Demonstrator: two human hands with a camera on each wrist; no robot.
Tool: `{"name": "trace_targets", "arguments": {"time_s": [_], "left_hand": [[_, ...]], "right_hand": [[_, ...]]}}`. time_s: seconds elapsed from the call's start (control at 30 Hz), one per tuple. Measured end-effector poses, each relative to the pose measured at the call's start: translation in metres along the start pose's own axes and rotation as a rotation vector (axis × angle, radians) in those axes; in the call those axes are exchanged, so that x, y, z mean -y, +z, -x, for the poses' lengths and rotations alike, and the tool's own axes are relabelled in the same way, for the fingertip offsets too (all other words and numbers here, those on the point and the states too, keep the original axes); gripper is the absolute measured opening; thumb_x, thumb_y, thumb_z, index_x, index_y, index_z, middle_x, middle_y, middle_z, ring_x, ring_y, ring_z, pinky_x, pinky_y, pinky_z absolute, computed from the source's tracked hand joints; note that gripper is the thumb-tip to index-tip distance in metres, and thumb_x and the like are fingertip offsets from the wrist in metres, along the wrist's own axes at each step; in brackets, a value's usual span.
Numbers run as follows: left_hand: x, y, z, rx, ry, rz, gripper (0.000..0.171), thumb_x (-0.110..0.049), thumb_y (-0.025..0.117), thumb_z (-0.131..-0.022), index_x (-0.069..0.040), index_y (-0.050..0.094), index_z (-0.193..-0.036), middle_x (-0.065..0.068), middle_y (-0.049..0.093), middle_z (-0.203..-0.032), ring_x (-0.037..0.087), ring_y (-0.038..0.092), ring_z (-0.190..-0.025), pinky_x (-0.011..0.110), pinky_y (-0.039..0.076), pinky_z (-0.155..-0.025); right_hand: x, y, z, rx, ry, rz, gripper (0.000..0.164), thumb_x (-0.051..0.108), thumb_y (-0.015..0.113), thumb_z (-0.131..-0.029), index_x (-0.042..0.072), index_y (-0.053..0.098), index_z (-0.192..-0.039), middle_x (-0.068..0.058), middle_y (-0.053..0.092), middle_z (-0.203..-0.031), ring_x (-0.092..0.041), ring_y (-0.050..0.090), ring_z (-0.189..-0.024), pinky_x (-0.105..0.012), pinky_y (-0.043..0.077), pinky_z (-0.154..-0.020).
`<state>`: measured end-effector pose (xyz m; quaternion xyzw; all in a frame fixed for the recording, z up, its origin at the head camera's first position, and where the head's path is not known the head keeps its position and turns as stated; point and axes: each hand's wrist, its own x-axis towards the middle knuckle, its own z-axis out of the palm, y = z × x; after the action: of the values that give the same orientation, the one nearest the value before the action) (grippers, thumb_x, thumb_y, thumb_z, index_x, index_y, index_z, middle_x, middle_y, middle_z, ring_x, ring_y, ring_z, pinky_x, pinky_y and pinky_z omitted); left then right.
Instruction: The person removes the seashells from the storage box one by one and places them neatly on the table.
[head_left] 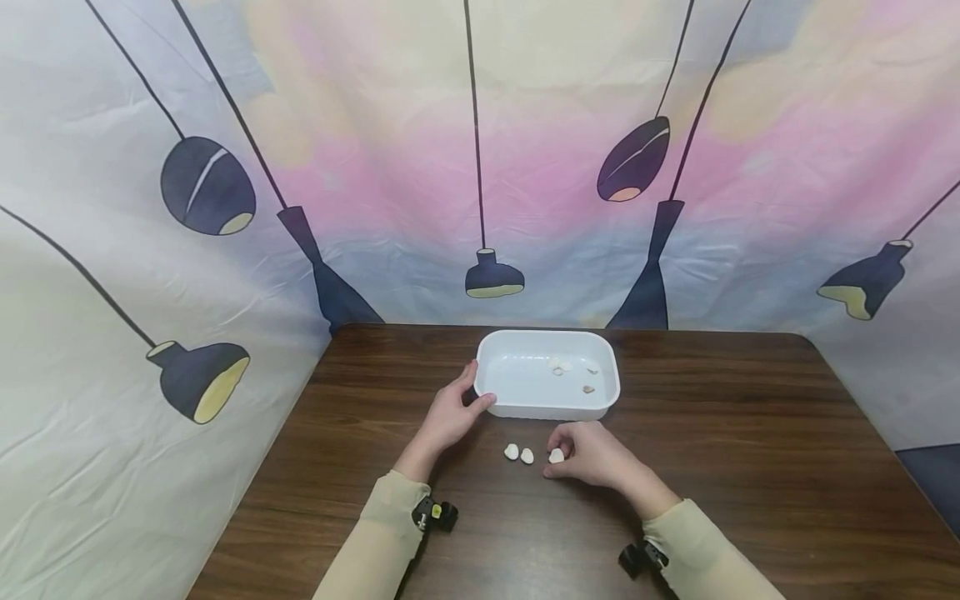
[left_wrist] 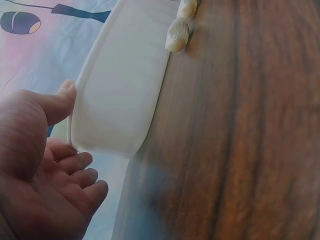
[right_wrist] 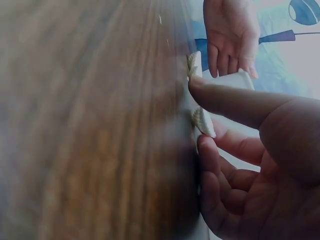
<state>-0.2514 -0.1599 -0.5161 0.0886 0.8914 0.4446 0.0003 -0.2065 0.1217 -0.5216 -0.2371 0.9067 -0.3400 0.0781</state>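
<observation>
My left hand [head_left: 448, 414] grips the left end of a white plastic tray [head_left: 547, 412], thumb at the near rim and fingers round the end wall. In the left wrist view the thumb meets the tray's rim, the other fingers curled. My right hand [head_left: 592, 452] has thumb and fingers curled round a small white seashell [head_left: 556, 456] at the table top. That shell looks tilted in the right wrist view, against the fingers; the thumb's contact is hard to see. Left of it lie two more ribbed shells, a left one [head_left: 512, 452] and a nearer one [head_left: 527, 457].
Inside the tray are several small pieces, among them a brownish one [head_left: 588, 389]. Everything stands on a dark wood-grain table [head_left: 720, 433]. A cloth backdrop [head_left: 390, 167] printed with lamps hangs behind the table's far edge.
</observation>
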Motion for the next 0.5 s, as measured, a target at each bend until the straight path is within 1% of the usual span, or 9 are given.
{"name": "trace_targets", "arguments": {"time_s": [0.23, 0.37, 0.5], "left_hand": [[-0.0001, -0.0009, 0.0001, 0.002, 0.014, 0.015, 0.078, -0.034, 0.071, -0.104, 0.002, 0.036, -0.164, 0.021, 0.034, -0.169, 0.037, 0.031, -0.158, 0.056, 0.027, -0.127], [0.0007, -0.0006, 0.0, 0.002, 0.011, 0.022, 0.077, -0.032, 0.071, -0.104, 0.002, 0.035, -0.164, 0.021, 0.034, -0.169, 0.036, 0.031, -0.158, 0.056, 0.027, -0.127], [0.0017, -0.0008, -0.0004, 0.003, 0.016, 0.019, 0.077, -0.029, 0.072, -0.104, 0.002, 0.035, -0.164, 0.021, 0.034, -0.169, 0.037, 0.031, -0.158, 0.056, 0.028, -0.127]], "right_hand": [[-0.0018, -0.0071, 0.0021, 0.028, -0.033, -0.04, 0.032, 0.019, 0.098, -0.072, 0.016, 0.073, -0.091, 0.011, 0.06, -0.072, -0.002, 0.054, -0.064, -0.024, 0.048, -0.061], [-0.0007, -0.0085, 0.0026, 0.029, -0.021, -0.038, 0.032, 0.015, 0.098, -0.072, 0.015, 0.073, -0.092, 0.01, 0.062, -0.075, -0.003, 0.055, -0.068, -0.025, 0.049, -0.065], [0.0006, -0.0078, 0.0032, 0.023, 0.004, -0.039, 0.032, 0.011, 0.097, -0.074, 0.013, 0.071, -0.092, 0.007, 0.062, -0.075, -0.006, 0.056, -0.069, -0.027, 0.049, -0.065]]}}
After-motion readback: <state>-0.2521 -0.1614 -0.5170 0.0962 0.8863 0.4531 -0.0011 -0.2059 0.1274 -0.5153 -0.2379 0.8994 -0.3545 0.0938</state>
